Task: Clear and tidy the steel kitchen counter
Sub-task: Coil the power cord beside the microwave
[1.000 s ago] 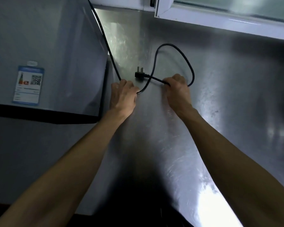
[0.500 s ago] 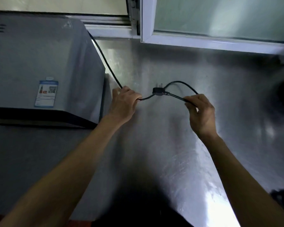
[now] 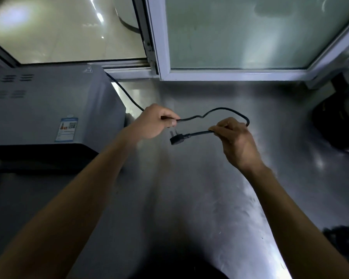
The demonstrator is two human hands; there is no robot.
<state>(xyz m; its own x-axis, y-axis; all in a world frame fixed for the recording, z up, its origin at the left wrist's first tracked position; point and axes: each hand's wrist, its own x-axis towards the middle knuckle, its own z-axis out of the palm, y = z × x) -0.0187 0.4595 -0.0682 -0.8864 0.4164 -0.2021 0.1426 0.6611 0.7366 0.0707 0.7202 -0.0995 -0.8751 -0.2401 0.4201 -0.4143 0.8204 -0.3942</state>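
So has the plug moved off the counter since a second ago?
Yes. The plug lay on the steel counter near the grey appliance; now it hangs from the cord, further right of it.

Two bare forearms are showing, with no sleeves, watch or rings appearing on them. The left hand (image 3: 152, 122) is entering from seven o'clock, the right hand (image 3: 235, 141) from five o'clock, both ungloved, nails looking short.

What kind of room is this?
Probably a kitchen, maybe a working one: a shiny steel counter, a grey oven-like box by the window, and its black cord held in both hands.
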